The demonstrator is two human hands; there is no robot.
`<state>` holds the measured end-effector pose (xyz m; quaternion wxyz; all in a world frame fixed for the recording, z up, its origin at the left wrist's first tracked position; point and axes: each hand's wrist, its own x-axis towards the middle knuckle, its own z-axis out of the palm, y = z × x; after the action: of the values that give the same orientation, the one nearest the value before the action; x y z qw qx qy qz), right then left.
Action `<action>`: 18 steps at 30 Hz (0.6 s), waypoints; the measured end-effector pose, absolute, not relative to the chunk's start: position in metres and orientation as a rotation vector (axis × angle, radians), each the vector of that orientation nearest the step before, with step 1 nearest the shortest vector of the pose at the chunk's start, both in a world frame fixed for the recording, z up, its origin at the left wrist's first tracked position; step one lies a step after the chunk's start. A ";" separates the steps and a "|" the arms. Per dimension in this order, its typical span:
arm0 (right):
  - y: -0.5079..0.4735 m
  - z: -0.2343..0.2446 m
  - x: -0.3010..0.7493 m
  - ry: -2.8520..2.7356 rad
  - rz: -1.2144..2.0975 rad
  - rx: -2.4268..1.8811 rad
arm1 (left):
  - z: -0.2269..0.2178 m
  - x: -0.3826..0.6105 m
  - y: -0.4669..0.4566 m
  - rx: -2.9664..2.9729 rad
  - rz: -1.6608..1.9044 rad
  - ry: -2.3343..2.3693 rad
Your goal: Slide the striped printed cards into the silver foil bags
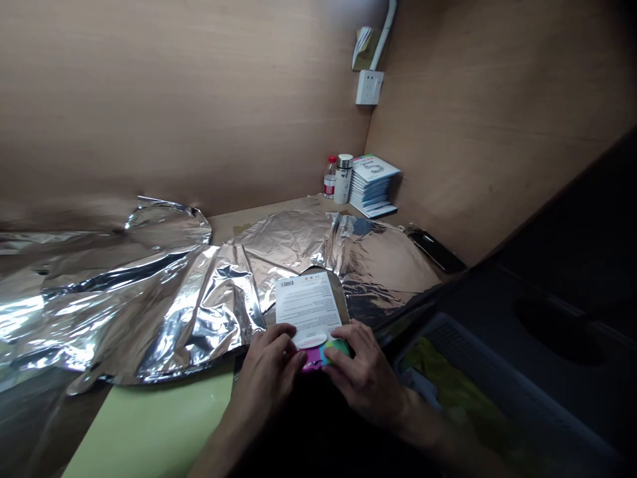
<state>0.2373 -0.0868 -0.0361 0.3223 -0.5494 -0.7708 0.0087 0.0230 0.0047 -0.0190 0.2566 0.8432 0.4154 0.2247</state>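
My left hand (271, 372) and my right hand (363, 375) meet at the near end of a flat printed packet (308, 309), gripping it from either side. Its white back faces up, with small text, a barcode at the top left and an oval white label. A pink, green and blue printed part (318, 358) shows at the near end between my fingers. A brown, rounded backing (339, 295) sticks out behind the packet's far right corner. Crumpled silver foil (293, 242) lies just beyond the packet and spreads far to the left.
A pale green desk surface (154, 418) lies under my left forearm. At the back corner stand a plastic bottle (330, 177), a metal-capped jar (343, 178) and a stack of booklets (373, 186). A black phone (435, 249) lies by the right wall, below a wall socket (369, 87). Dark fabric and a bin-like object (488, 392) fill the lower right.
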 end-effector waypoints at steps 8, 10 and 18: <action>-0.085 -0.040 0.232 -1.992 -0.107 -1.470 | -0.014 0.029 0.007 2.241 0.667 1.157; -0.084 -0.042 0.229 -2.041 -0.167 -1.477 | -0.016 0.032 0.009 2.261 0.684 1.165; -0.087 -0.050 0.231 -2.205 -0.231 -1.381 | -0.014 0.034 0.017 2.207 0.625 1.200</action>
<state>0.2311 -0.0874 -0.0501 0.2615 -0.5103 -0.8148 -0.0854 0.0341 0.0173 -0.0138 0.2731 0.8202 0.4459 0.2321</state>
